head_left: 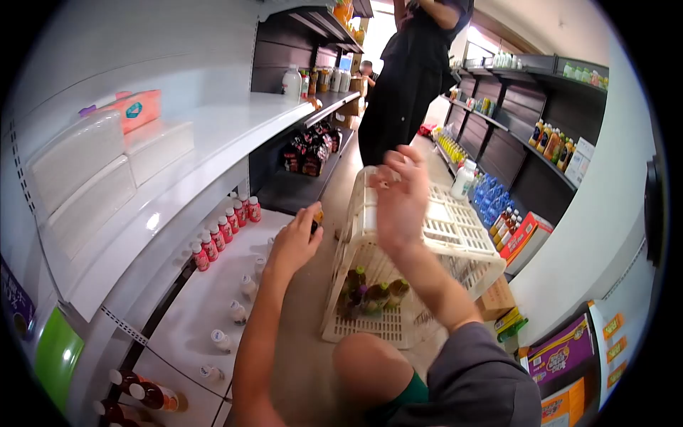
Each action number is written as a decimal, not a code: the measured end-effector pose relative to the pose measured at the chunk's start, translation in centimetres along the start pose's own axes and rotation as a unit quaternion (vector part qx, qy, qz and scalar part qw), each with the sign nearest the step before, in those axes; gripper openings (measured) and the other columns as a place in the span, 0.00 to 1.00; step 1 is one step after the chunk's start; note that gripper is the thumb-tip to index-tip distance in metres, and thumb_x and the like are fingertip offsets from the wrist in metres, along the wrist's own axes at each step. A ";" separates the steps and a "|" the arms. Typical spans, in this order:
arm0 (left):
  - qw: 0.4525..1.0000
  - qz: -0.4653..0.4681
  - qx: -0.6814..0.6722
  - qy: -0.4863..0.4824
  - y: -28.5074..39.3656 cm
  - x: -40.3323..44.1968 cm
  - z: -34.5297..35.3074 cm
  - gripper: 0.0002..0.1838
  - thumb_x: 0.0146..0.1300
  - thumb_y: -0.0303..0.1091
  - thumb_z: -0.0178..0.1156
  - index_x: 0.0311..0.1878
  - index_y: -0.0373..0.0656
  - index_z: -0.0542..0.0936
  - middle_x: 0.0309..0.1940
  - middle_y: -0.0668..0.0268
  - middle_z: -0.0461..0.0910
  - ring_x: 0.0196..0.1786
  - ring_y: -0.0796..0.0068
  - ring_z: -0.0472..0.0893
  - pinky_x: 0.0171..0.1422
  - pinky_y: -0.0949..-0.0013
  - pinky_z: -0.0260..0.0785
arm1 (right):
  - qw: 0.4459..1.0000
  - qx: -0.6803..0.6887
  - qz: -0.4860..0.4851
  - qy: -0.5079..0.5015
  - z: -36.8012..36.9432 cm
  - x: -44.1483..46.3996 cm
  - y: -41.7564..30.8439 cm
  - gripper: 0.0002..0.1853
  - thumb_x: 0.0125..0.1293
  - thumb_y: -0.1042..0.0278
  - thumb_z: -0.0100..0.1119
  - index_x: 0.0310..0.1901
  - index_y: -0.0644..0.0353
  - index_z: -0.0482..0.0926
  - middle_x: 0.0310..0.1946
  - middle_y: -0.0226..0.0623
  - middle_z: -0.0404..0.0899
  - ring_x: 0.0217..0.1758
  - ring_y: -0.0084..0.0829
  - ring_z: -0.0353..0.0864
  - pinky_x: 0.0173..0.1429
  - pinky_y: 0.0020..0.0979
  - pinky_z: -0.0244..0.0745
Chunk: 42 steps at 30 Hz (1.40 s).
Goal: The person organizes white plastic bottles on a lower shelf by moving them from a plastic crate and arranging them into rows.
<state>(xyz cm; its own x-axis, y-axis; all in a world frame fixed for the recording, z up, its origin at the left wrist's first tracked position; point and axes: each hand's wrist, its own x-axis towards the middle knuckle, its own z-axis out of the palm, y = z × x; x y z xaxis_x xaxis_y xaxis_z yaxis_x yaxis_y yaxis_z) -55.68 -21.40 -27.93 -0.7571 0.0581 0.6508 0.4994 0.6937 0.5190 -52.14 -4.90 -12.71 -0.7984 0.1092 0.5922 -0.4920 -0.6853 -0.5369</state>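
My left hand (pixel 293 240) is over the edge of the low white shelf, its fingers closed round a small dark and orange thing that they mostly hide. Raised above the white plastic crate (pixel 466 245), my right hand (pixel 402 203) has loosely bent fingers, somewhat blurred, with nothing visible between them. Several dark bottles with green caps (pixel 377 297) are inside the crate. A white bottle (pixel 463 179) stands on top of it. Small white-capped bottles (pixel 237 312) form a row on the low shelf, left of my left forearm.
Pink bottles (pixel 225 228) line the back of the low shelf (pixel 188 313). White packs (pixel 78 185) lie on the shelf above. A person in dark clothes (pixel 402 85) stands beyond the crate. Shelves with bottles (pixel 551 142) run along the right, with an orange-red box (pixel 525 240) below.
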 end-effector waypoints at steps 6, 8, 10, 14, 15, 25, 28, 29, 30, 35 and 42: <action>0.999 0.032 -0.023 0.021 1.5 -0.2 -0.3 0.25 0.66 0.34 0.57 0.67 0.46 0.67 0.51 0.60 0.80 0.52 0.52 0.81 0.54 0.53 0.74 | 0.801 -0.541 -0.255 -0.029 -12.2 15.3 -7.8 0.17 0.64 0.63 0.59 0.50 0.63 0.74 0.39 0.40 0.76 0.43 0.34 0.77 0.50 0.37 0.74; 0.998 0.040 -0.021 0.031 1.3 0.1 -0.3 0.25 0.66 0.34 0.57 0.66 0.46 0.67 0.51 0.60 0.81 0.52 0.53 0.81 0.54 0.53 0.74 | 0.574 -0.761 -0.300 0.035 -17.4 19.3 -9.7 0.25 0.61 0.52 0.64 0.52 0.61 0.74 0.45 0.45 0.77 0.50 0.43 0.77 0.55 0.43 0.73; 0.999 0.041 -0.002 0.032 0.9 0.3 0.0 0.25 0.66 0.34 0.57 0.66 0.45 0.68 0.51 0.59 0.81 0.52 0.53 0.81 0.54 0.54 0.74 | 0.452 -0.862 -0.190 0.127 -20.9 20.7 -11.2 0.39 0.54 0.35 0.66 0.57 0.60 0.74 0.56 0.50 0.74 0.60 0.53 0.72 0.61 0.52 0.69; 0.997 0.054 0.006 0.047 0.6 0.2 0.2 0.24 0.66 0.34 0.58 0.64 0.46 0.69 0.52 0.58 0.79 0.51 0.51 0.81 0.52 0.55 0.74 | 0.514 -0.857 0.018 0.036 -26.9 21.8 -11.9 0.49 0.51 0.31 0.67 0.64 0.66 0.69 0.60 0.59 0.72 0.65 0.56 0.72 0.65 0.47 0.69; 0.998 0.050 0.007 0.046 0.5 0.1 0.1 0.24 0.66 0.34 0.58 0.64 0.46 0.69 0.52 0.58 0.79 0.51 0.51 0.81 0.52 0.55 0.74 | 0.535 -0.843 0.049 -0.036 -27.8 21.7 -11.7 0.50 0.50 0.33 0.68 0.64 0.68 0.68 0.61 0.61 0.72 0.65 0.55 0.72 0.64 0.44 0.71; 0.997 0.047 0.030 0.045 -0.3 -0.2 0.5 0.24 0.65 0.35 0.57 0.64 0.46 0.69 0.52 0.57 0.79 0.52 0.52 0.80 0.53 0.53 0.74 | 0.554 -0.823 0.125 0.022 -31.6 22.3 -9.8 0.41 0.45 0.46 0.75 0.57 0.65 0.75 0.47 0.51 0.81 0.41 0.41 0.85 0.23 0.36 0.82; 0.997 0.052 0.028 0.059 -0.3 -0.1 0.8 0.23 0.65 0.35 0.58 0.63 0.47 0.70 0.50 0.57 0.79 0.51 0.50 0.80 0.52 0.53 0.74 | 0.580 -0.810 0.075 0.031 -31.6 21.3 -9.3 0.38 0.45 0.48 0.76 0.54 0.66 0.77 0.44 0.47 0.83 0.36 0.37 0.86 0.23 0.35 0.82; 0.995 0.058 0.030 0.069 -0.3 0.1 0.7 0.23 0.65 0.35 0.58 0.63 0.47 0.70 0.50 0.57 0.79 0.50 0.50 0.81 0.52 0.53 0.74 | 0.576 -0.815 0.067 0.022 -30.8 21.5 -9.3 0.37 0.45 0.49 0.76 0.53 0.66 0.77 0.43 0.46 0.84 0.36 0.36 0.86 0.22 0.34 0.82; 0.995 0.058 0.029 0.070 -0.2 0.0 0.7 0.23 0.65 0.35 0.58 0.63 0.47 0.70 0.50 0.57 0.79 0.50 0.50 0.81 0.52 0.53 0.74 | 0.560 -0.823 0.088 0.003 -30.1 21.5 -9.5 0.38 0.44 0.48 0.77 0.53 0.66 0.77 0.44 0.47 0.84 0.42 0.39 0.87 0.34 0.37 0.84; 0.995 0.074 0.024 0.067 0.3 0.1 0.8 0.23 0.65 0.34 0.58 0.63 0.45 0.70 0.49 0.58 0.79 0.50 0.53 0.81 0.51 0.54 0.74 | 0.626 -0.779 -0.033 -0.024 -24.7 17.9 -7.3 0.38 0.46 0.45 0.75 0.54 0.65 0.77 0.46 0.51 0.84 0.50 0.45 0.85 0.58 0.41 0.77; 0.986 0.103 -0.070 0.111 2.9 1.1 0.4 0.26 0.66 0.41 0.63 0.64 0.46 0.70 0.48 0.62 0.80 0.48 0.58 0.82 0.52 0.60 0.75 | 0.771 -0.590 -0.051 -0.235 -9.8 7.0 -3.9 0.30 0.59 0.58 0.73 0.58 0.63 0.72 0.48 0.41 0.83 0.49 0.34 0.85 0.53 0.35 0.82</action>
<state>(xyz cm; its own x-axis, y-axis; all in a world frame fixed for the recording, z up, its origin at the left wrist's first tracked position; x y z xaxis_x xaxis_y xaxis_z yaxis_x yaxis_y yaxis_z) -55.18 -19.08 -25.94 -0.5306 0.0183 0.8474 0.6977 0.5771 0.4244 -59.17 5.58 -12.34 -0.6577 -0.3432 0.6706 -0.7381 0.4713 -0.4827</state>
